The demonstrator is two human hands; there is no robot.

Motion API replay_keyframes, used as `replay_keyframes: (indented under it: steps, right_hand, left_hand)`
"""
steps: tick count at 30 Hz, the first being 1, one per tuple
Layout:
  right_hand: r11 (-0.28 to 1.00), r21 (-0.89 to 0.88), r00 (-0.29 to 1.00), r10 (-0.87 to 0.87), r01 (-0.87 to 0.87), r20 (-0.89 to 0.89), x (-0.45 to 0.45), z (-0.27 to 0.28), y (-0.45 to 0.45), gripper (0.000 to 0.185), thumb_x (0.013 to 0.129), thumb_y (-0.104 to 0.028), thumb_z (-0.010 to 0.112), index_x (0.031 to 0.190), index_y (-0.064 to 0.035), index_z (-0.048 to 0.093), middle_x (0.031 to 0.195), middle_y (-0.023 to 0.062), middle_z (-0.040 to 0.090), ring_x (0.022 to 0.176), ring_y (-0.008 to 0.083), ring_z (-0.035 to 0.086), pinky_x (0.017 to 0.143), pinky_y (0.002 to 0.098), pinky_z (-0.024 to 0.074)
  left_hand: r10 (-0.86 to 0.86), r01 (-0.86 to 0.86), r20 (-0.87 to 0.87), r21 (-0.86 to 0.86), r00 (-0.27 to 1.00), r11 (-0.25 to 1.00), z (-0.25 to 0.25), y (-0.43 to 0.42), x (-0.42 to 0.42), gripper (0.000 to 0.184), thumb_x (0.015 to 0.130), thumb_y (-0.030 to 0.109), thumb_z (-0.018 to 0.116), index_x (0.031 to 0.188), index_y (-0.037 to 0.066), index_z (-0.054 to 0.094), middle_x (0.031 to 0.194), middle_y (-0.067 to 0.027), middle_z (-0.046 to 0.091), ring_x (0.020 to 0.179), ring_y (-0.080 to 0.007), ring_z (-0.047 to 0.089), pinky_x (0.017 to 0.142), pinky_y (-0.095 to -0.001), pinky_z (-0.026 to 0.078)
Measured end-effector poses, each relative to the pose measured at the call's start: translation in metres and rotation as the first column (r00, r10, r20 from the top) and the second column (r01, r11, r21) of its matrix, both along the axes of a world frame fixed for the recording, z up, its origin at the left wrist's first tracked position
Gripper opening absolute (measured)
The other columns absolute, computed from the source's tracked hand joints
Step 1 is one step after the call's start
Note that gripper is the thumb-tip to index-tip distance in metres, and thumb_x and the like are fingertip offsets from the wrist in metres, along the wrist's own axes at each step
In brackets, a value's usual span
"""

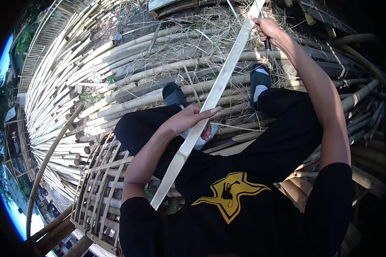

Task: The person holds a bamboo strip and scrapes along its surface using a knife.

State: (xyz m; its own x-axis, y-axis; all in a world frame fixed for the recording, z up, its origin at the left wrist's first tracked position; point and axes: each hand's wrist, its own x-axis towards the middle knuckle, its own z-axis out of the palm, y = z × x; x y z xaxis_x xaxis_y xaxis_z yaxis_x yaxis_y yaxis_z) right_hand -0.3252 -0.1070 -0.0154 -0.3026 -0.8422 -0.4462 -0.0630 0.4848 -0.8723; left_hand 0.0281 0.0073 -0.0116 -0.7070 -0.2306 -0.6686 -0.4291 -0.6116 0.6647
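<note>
cut bamboo poles (116, 55) spread out beyond and to the left of the left hand (186, 121), and loose straw (208, 45) lies about the right hand (268, 30). a pale bamboo strip (227, 73) passes through the left hand, which is closed round it, thumb over the top and fingers curled beneath. its long axis slants from the left sleeve (141, 225), on the near side of that hand, away to the right hand, and points past it. the right hand, farther out, is closed on a dark handle (267, 43); whether its fingertips also pinch the strip, i cannot tell.
</note>
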Motion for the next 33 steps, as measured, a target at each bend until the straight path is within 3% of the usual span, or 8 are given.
replay_keyframes:
  steps: [6, 10, 14, 15, 18, 21, 26, 33]
  right_hand:
    - [0.998, -0.058, 0.993, 0.006, 0.001, 0.119, 0.023, 0.008, 0.0, 0.032, 0.094, -0.029, 0.054, 0.072, -0.0071, 0.047, 0.05, -0.0069, 0.032, 0.037, 0.0041, 0.025, 0.035, 0.0226, 0.0216]
    - [0.995, -0.101, 0.979, 0.03, -0.009, 0.204, 0.028, 0.012, 0.002, 0.032, 0.094, -0.029, 0.054, 0.072, -0.0067, 0.048, 0.049, -0.0073, 0.031, 0.037, 0.0038, 0.026, 0.034, 0.0225, 0.021]
    - [0.974, -0.124, 0.901, 0.123, -0.19, -0.416, 0.02, 0.022, 0.007, 0.05, 0.087, -0.049, 0.057, 0.067, -0.0038, 0.051, 0.048, -0.0039, 0.035, 0.041, 0.0076, 0.034, 0.039, 0.0281, 0.0284]
    - [0.973, -0.125, 0.899, 0.125, -0.194, -0.421, 0.016, 0.023, 0.008, 0.05, 0.087, -0.049, 0.057, 0.067, -0.0038, 0.051, 0.048, -0.0039, 0.035, 0.041, 0.0076, 0.034, 0.039, 0.0281, 0.0284]
    - [0.867, -0.081, 0.572, 0.251, -0.492, -0.781, 0.015, 0.036, 0.019, 0.05, 0.085, -0.045, 0.059, 0.062, -0.0012, 0.058, 0.046, 0.0072, 0.044, 0.047, 0.0208, 0.048, 0.055, 0.0364, 0.0392]
    - [0.813, 0.115, 0.381, 0.387, -0.571, -0.84, 0.034, 0.047, 0.038, 0.038, 0.085, -0.032, 0.059, 0.07, 0.0024, 0.064, 0.054, 0.0182, 0.055, 0.053, 0.0281, 0.057, 0.055, 0.0414, 0.0439]
    - [0.85, 0.17, 0.471, 0.431, -0.499, -0.77, 0.051, 0.023, 0.037, 0.034, 0.077, -0.023, 0.057, 0.075, 0.0103, 0.062, 0.065, 0.027, 0.059, 0.061, 0.0393, 0.061, 0.06, 0.0464, 0.0482]
    - [0.859, 0.202, 0.44, 0.427, -0.469, -0.79, 0.031, -0.013, 0.02, 0.025, 0.071, -0.015, 0.053, 0.069, 0.0091, 0.06, 0.06, 0.0203, 0.059, 0.053, 0.0286, 0.058, 0.051, 0.0425, 0.0476]
  left_hand:
    - [0.156, -0.164, -0.13, -0.054, 0.979, 0.985, -0.005, -0.013, -0.021, 0.044, 0.096, 0.04, 0.044, 0.109, -0.002, 0.042, 0.078, -0.0151, 0.061, 0.054, -0.0233, 0.065, 0.046, -0.0271, 0.055]
    - [0.241, -0.253, -0.231, -0.022, 0.943, 0.967, 0.004, -0.023, -0.032, 0.037, 0.097, 0.038, 0.044, 0.104, 0.002, 0.046, 0.065, -0.0071, 0.056, 0.043, -0.0158, 0.059, 0.038, -0.0228, 0.047]
    - [0.233, -0.247, -0.159, -0.074, 0.959, 0.966, 0.003, -0.028, -0.037, 0.03, 0.099, 0.036, 0.041, 0.089, 0.008, 0.047, 0.054, 0.0042, 0.037, 0.032, -0.0052, 0.036, 0.03, -0.019, 0.032]
    - [0.236, -0.251, -0.164, -0.076, 0.958, 0.965, 0.003, -0.03, -0.038, 0.03, 0.099, 0.036, 0.041, 0.089, 0.008, 0.047, 0.054, 0.0042, 0.037, 0.032, -0.0052, 0.036, 0.03, -0.019, 0.032]
    - [0.253, -0.269, -0.196, -0.055, 0.947, 0.962, 0.0, -0.035, -0.036, 0.031, 0.099, 0.036, 0.04, 0.089, 0.007, 0.047, 0.054, 0.0045, 0.035, 0.032, -0.0049, 0.035, 0.029, -0.0191, 0.032]
    - [0.264, -0.285, -0.201, -0.08, 0.943, 0.955, 0.0, -0.037, -0.036, 0.031, 0.099, 0.036, 0.04, 0.088, 0.008, 0.046, 0.054, 0.0045, 0.034, 0.031, -0.0043, 0.033, 0.028, -0.0191, 0.029]
    - [0.253, -0.265, -0.207, -0.029, 0.945, 0.964, 0.007, -0.036, -0.039, 0.036, 0.098, 0.042, 0.038, 0.088, 0.007, 0.043, 0.054, 0.0037, 0.031, 0.031, -0.0051, 0.03, 0.029, -0.0208, 0.025]
    - [0.295, -0.297, -0.201, 0.022, 0.934, 0.955, 0.006, -0.034, -0.041, 0.038, 0.099, 0.041, 0.038, 0.084, 0.008, 0.045, 0.05, 0.0045, 0.032, 0.03, -0.0035, 0.028, 0.027, -0.019, 0.024]
